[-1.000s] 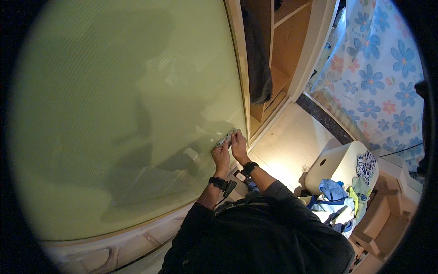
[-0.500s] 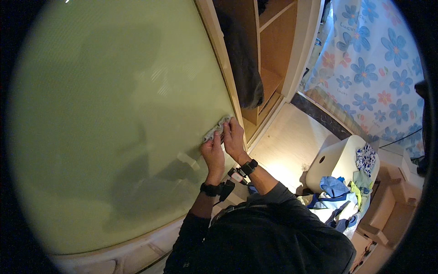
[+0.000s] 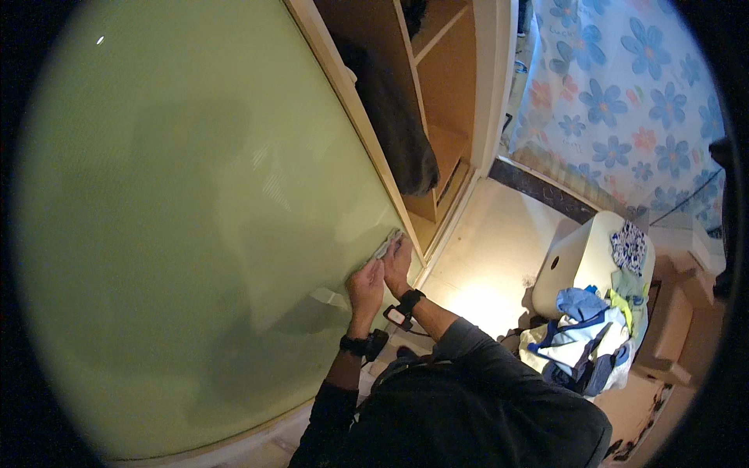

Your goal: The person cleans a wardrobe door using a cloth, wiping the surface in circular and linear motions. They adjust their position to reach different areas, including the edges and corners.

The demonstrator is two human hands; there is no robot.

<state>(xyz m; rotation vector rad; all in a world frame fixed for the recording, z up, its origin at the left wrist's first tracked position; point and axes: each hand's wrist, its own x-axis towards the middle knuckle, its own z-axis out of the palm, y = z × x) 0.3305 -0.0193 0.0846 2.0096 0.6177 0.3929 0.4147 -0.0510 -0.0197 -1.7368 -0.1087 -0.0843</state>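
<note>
A crumpled grey cloth [image 3: 388,244] is pressed against a large pale-green glossy sliding door panel [image 3: 179,195], close to its lower right corner by the light wooden frame [image 3: 370,152]. My left hand [image 3: 365,290] is closed on the cloth's lower end. Just to its right, my right hand [image 3: 398,264] grips the upper end with its fingers bent over it. The two hands touch or nearly touch, and they hide part of the cloth. Both wrists wear black bands with small devices.
Right of the panel, an open wardrobe [image 3: 445,93] holds a dark hanging garment [image 3: 398,140]. A cream bin [image 3: 569,265] with a heap of clothes [image 3: 585,335] stands on the pale floor [image 3: 468,242]. Behind it hangs a flowered curtain [image 3: 616,101]; cardboard boxes [image 3: 671,320] sit at the far right.
Both hands and the cloth have slid lower along the panel, nearer its bottom right corner. The head view has shifted a little, so the wardrobe and curtain appear further left.
</note>
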